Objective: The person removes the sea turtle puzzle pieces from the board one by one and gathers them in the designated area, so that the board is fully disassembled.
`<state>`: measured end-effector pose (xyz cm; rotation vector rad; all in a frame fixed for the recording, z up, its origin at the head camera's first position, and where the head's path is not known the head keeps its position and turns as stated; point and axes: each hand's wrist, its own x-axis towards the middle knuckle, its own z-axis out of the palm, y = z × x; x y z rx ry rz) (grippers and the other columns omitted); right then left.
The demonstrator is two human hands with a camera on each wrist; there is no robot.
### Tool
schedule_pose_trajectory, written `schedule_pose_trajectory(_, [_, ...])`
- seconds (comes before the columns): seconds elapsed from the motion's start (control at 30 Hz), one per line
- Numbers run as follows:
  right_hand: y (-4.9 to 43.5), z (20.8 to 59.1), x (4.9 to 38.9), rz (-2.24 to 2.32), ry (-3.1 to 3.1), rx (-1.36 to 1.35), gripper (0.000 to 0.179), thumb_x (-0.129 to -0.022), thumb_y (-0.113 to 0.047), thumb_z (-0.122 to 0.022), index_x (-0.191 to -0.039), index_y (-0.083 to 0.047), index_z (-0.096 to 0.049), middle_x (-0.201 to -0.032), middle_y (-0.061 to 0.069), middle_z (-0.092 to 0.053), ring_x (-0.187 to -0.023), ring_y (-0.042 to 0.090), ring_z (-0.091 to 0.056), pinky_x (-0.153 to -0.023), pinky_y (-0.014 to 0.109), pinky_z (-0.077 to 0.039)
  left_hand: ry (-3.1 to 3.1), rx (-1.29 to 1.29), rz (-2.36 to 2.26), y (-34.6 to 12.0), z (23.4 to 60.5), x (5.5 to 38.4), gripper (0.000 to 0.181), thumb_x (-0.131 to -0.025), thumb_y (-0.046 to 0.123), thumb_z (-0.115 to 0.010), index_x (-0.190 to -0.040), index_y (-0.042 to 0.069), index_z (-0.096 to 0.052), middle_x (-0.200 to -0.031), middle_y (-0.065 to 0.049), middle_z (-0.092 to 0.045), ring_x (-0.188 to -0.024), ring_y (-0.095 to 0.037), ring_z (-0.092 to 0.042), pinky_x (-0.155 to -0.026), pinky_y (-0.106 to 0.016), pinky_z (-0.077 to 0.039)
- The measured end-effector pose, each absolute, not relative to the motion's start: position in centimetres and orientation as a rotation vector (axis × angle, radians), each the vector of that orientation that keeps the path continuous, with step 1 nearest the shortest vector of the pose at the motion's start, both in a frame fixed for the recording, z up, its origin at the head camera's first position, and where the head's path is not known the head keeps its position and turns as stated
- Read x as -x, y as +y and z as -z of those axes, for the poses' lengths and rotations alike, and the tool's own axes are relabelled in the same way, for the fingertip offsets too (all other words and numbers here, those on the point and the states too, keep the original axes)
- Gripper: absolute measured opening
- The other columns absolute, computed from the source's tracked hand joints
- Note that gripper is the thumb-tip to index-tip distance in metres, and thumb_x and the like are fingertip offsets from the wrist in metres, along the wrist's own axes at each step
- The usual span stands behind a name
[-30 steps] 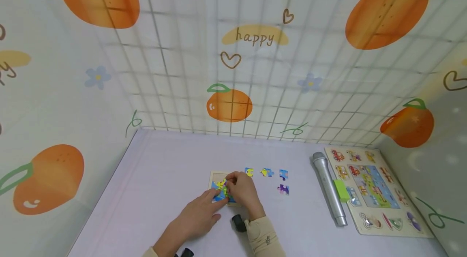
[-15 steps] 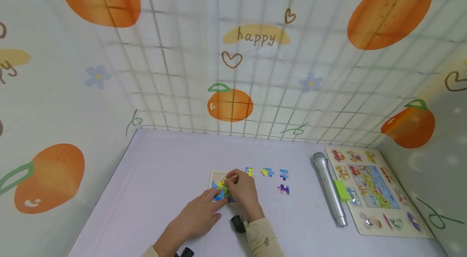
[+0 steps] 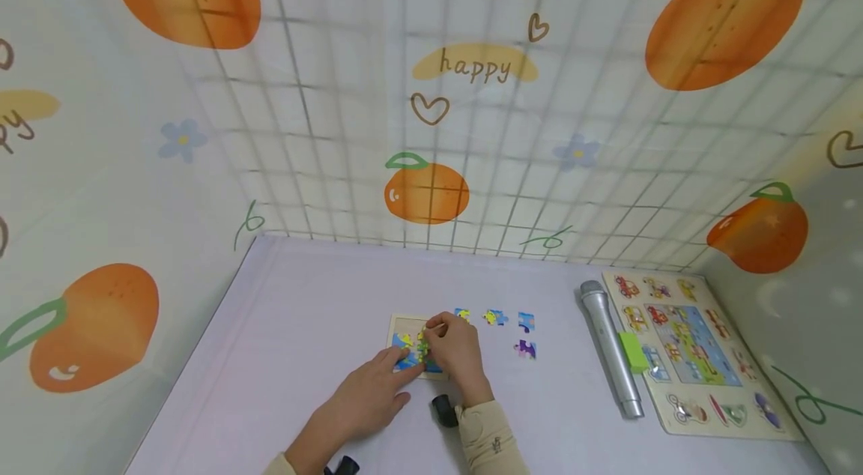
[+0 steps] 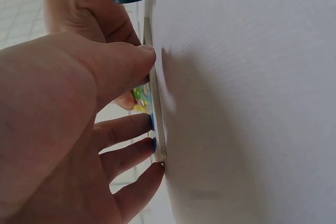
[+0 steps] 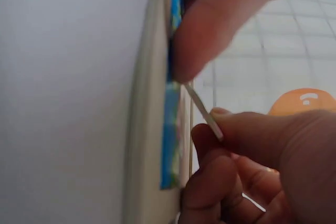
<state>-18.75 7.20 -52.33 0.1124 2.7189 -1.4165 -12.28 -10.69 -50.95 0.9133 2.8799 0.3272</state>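
Note:
A small wooden jigsaw tray [image 3: 407,324] lies on the table, partly filled with blue, yellow and green pieces. My left hand [image 3: 367,394] rests its fingers on the assembled pieces; in the left wrist view its thumb [image 4: 134,59] lies by the tray's near edge. Above the tray's right part, my right hand [image 3: 460,356] pinches a jigsaw piece [image 5: 203,111] between thumb and finger. The right wrist view shows that piece tilted, with one edge at the tray and close to a left fingertip [image 5: 197,51]. The right hand hides part of the tray in the head view.
Right of the tray lie several loose pieces, among them a yellow-blue one [image 3: 495,318] and a purple one [image 3: 525,349]. Farther right are a silver microphone [image 3: 610,348], a bright green block [image 3: 632,352] and a large wooden puzzle board [image 3: 701,351]. A patterned curtain [image 3: 337,123] stands behind.
My right hand has shifted slightly to the right over the tray, now covering more of the nearest loose yellow piece. The left hand has stayed in place.

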Motion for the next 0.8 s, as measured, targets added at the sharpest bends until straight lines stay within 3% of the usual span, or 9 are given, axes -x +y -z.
schedule_pose_trajectory(0.33, [8.4,52.5,19.1,1.330,2.787,-0.186,0.009,-0.089,-0.019,-0.073,-0.094,-0.013,-0.076,-0.083,0.001,-0.072,-0.072,0.013,-0.061,-0.063,0.027,-0.050,2.847,-0.844,-0.358,-10.6,50.7,12.3,0.047,-0.100,0.031,-0.066,-0.146,0.026,-0.058,-0.150,-0.008,-0.050,-0.139,-0.025,-0.048,-0.109,-0.044,-0.051])
schedule_pose_trajectory(0.8, [9.9,52.5,19.0,1.335,2.761,-0.268,0.010,-0.091,-0.021,-0.073,-0.096,-0.013,-0.075,-0.084,0.002,-0.069,-0.074,0.015,-0.059,-0.061,0.027,-0.049,2.846,-0.811,-0.364,-10.4,51.0,12.2,0.048,-0.099,0.032,-0.067,-0.146,0.026,-0.057,-0.152,-0.008,-0.049,-0.142,-0.027,-0.046,-0.111,-0.047,-0.049])
